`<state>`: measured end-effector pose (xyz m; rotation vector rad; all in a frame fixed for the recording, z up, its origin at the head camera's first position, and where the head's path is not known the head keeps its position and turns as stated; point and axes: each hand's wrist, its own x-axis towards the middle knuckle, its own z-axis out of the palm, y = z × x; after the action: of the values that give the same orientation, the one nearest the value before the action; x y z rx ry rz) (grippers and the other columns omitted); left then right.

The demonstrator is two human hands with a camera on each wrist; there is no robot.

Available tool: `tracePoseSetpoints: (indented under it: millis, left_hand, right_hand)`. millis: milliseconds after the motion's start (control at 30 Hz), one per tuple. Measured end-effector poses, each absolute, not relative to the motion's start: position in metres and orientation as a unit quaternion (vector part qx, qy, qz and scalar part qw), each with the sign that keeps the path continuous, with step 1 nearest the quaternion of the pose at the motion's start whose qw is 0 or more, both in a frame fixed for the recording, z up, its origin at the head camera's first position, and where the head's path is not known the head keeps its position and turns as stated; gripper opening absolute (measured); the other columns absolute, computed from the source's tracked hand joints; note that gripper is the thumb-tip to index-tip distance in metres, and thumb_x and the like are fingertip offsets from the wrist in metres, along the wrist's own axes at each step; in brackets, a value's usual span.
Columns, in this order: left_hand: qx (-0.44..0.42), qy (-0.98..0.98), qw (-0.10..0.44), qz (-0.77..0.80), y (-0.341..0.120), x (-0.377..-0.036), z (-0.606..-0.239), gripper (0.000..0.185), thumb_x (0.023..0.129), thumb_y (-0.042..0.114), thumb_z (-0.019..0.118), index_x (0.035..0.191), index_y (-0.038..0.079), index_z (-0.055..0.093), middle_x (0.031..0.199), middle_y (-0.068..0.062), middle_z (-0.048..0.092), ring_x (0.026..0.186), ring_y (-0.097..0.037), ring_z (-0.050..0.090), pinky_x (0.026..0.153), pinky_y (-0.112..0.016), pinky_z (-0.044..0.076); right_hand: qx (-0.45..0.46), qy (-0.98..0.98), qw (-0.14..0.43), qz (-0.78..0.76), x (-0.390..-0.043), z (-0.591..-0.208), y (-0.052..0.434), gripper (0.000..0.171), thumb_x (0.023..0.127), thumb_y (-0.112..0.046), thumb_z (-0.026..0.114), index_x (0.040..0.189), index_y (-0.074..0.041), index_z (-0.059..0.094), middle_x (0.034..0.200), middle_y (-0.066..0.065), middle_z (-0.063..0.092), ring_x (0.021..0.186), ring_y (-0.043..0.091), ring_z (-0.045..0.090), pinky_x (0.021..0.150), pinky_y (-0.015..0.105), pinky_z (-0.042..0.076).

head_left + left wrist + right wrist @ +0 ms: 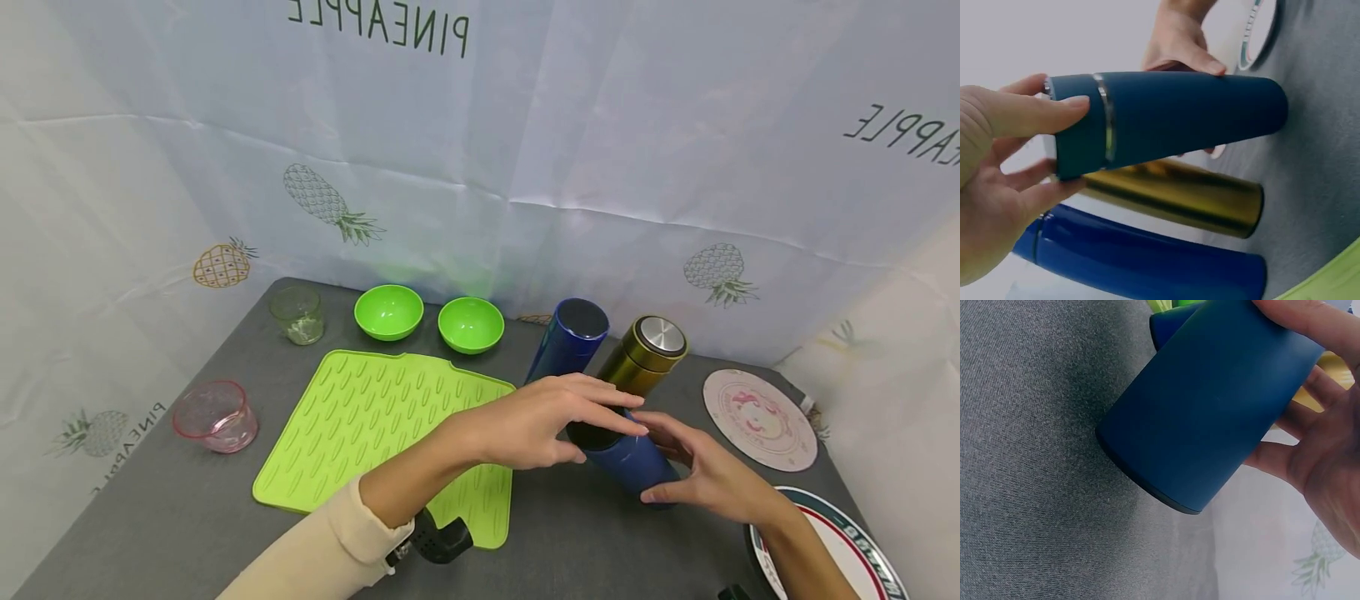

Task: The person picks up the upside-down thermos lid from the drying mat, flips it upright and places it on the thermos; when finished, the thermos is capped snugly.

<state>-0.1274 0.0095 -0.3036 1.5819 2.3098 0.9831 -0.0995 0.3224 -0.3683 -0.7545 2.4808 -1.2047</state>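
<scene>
At worktop centre-right, dark blue flask (626, 460) tilted, base on grey worktop (187, 517). Left hand (536, 421) curled round cap end, right hand (708, 477) gripping body. Gold flask (641, 354), blue flask (566, 337) at 12 o'clock. Mid-placement, probably; uprighting needed.

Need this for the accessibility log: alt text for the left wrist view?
The left hand grips the capped end of a dark blue flask, the right hand behind it. Below stand a gold flask and a brighter blue flask on grey table.
</scene>
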Motion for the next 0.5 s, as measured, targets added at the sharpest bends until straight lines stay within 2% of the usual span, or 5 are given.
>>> tracePoseSetpoints:
  millis: [100,200,300,400,500]
  left_hand:
    - [0.502,0.804,0.054,0.314,0.0115,-0.1248,-0.3061,0.065,0.091,0.027,0.079,0.15,0.027,0.053,0.161,-0.001,0.043,0.146,-0.015,0.044,0.112,-0.026,0.047]
    - [0.45,0.846,0.001,0.287,0.015,-0.1216,-0.3086,0.071,0.086,0.056,0.076,0.148,0.031,0.055,0.139,0.001,0.056,0.114,-0.01,0.06,0.088,-0.018,0.052]
    - [0.436,0.858,-0.023,0.271,0.0158,-0.1214,-0.3081,0.067,0.085,0.06,0.075,0.144,0.034,0.059,0.123,0.005,0.059,0.096,-0.006,0.057,0.073,-0.014,0.045]
    - [0.474,0.832,0.006,0.289,0.0124,-0.1243,-0.3055,0.057,0.088,0.034,0.08,0.142,0.032,0.061,0.135,0.005,0.06,0.116,-0.008,0.058,0.092,-0.017,0.048]
    - [0.494,0.812,0.043,0.309,0.0092,-0.1252,-0.3039,0.067,0.085,0.019,0.084,0.146,0.03,0.057,0.152,0.003,0.051,0.139,-0.015,0.049,0.109,-0.027,0.047]
  right_hand:
    - [-0.263,0.86,0.135,-0.415,-0.0994,-0.369,0.3223,0.082,0.081,-0.012,0.086,0.151,-0.018,0.043,0.143,-0.026,0.052,0.127,-0.01,0.055,0.099,0.012,0.049]
    - [-0.268,0.86,0.129,-0.414,-0.0999,-0.3696,0.3223,0.083,0.081,-0.012,0.086,0.151,-0.018,0.043,0.144,-0.024,0.053,0.127,-0.009,0.056,0.099,0.012,0.049]
    - [-0.27,0.858,0.13,-0.417,-0.1006,-0.37,0.3227,0.083,0.081,-0.01,0.086,0.151,-0.017,0.043,0.144,-0.024,0.053,0.126,-0.009,0.056,0.099,0.013,0.05]
    - [-0.268,0.854,0.14,-0.423,-0.1008,-0.37,0.3233,0.082,0.082,-0.009,0.084,0.152,-0.015,0.041,0.143,-0.026,0.052,0.126,-0.009,0.056,0.098,0.013,0.05]
    - [-0.268,0.852,0.143,-0.426,-0.1006,-0.3704,0.3236,0.083,0.083,-0.008,0.084,0.153,-0.014,0.04,0.143,-0.027,0.051,0.127,-0.01,0.055,0.099,0.013,0.05]
